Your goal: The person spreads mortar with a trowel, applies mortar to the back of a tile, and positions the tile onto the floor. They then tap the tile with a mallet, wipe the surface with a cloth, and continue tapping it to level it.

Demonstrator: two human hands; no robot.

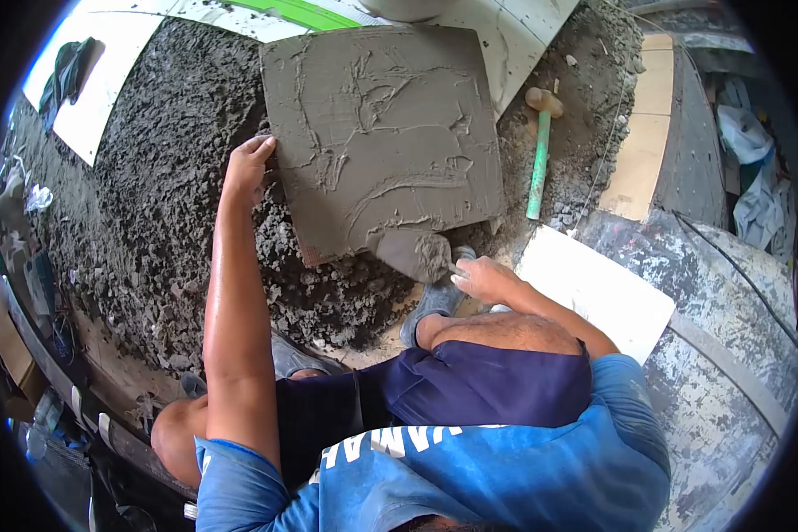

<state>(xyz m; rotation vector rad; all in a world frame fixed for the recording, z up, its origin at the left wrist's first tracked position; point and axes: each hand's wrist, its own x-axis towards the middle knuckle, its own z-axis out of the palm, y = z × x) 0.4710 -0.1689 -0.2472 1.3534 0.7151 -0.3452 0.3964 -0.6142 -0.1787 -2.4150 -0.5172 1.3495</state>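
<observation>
Wet mortar point(386, 151) is spread across nearly the whole face of a square tile point(314, 259), which lies on a bed of loose, dark mix. By the left edge, the left hand point(250, 168) is partly curled, with the tile's rim held at the thumb and fingertips. The coat is smeared rather than levelled: ridges and curved drag marks are left unsmoothed, and bare tile is shown only in a thin strip at the near left corner. At the near edge, a trowel point(397, 252) is laden with a clump of mortar, its handle enclosed by the closed right hand point(488, 280). On the surrounding floor, a dark cloth point(66, 75) is draped over a white tile point(87, 124) at far left; a green strip point(306, 12) is seen beyond the coated tile. To the right, a green-handled hammer point(538, 168), a pale panel point(598, 293), a row of beige tiles point(643, 133), a paint-spattered sheet point(718, 328) and crumpled plastic point(758, 208) are seen.
</observation>
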